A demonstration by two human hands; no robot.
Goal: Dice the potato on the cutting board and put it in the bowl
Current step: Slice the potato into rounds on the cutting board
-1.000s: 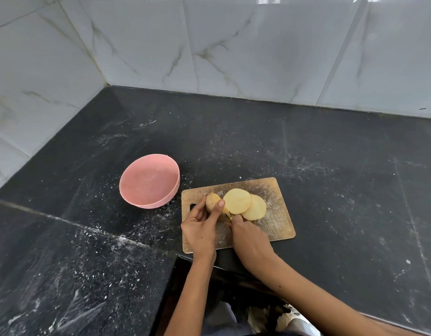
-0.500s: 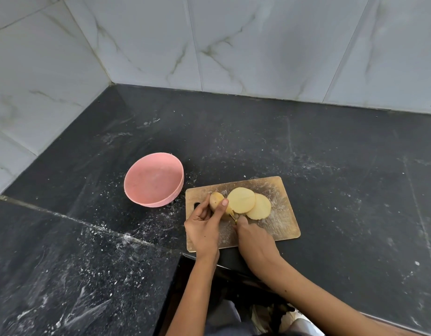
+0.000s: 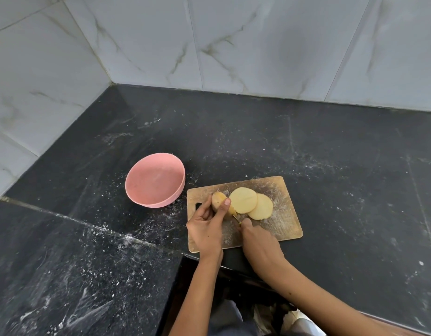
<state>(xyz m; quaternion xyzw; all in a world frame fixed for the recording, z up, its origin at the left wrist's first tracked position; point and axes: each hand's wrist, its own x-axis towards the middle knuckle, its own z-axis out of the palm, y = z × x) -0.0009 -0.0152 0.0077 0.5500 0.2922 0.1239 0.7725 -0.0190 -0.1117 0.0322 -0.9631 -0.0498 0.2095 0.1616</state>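
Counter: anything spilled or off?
White powdery specks litter the dark counter around the pink bowl and cutting board, thickest along the seam. The board itself looks scuffed. Nothing else stands out.

knife (image 3: 236, 218) mostly hidden under right hand (image 3: 257, 241), potato end (image 3: 218, 200) partly behind left-hand fingers (image 3: 223, 209)

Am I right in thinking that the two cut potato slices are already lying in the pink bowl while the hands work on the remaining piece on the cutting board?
Not quite: the head view shows the two potato slices lying on the cutting board, overlapping, not in the pink bowl, which holds no potato. The rest stands: the left hand and right hand work on the remaining piece there.
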